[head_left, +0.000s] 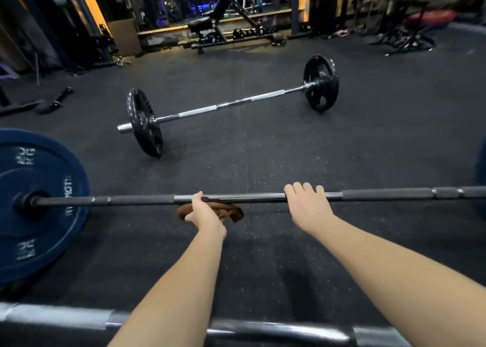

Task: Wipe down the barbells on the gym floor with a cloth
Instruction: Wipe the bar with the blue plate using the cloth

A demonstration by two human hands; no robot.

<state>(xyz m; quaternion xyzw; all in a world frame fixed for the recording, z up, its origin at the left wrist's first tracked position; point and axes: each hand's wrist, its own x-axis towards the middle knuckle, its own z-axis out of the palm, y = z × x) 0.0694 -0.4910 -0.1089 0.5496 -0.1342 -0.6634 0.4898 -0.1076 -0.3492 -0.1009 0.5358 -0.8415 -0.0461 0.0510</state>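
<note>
A dark barbell (263, 197) lies across the floor in front of me, with a blue 20 kg plate (39, 204) on its left end. My left hand (203, 211) grips a brown cloth (226, 211) bunched under and around the shaft near its middle. My right hand (306, 204) holds the shaft a little to the right, fingers curled over the top. A second barbell (231, 103) with a chrome shaft and small black plates lies farther away, slanted. A third bar (65, 316) runs across the bottom edge, under my forearms.
Black rubber flooring (289, 149) spreads between the barbells. A weight bench (210, 28) stands at the back before a mirror wall. A rack and loose handles (52, 102) sit at the left. Tangled straps and a stand (405, 39) are at the far right.
</note>
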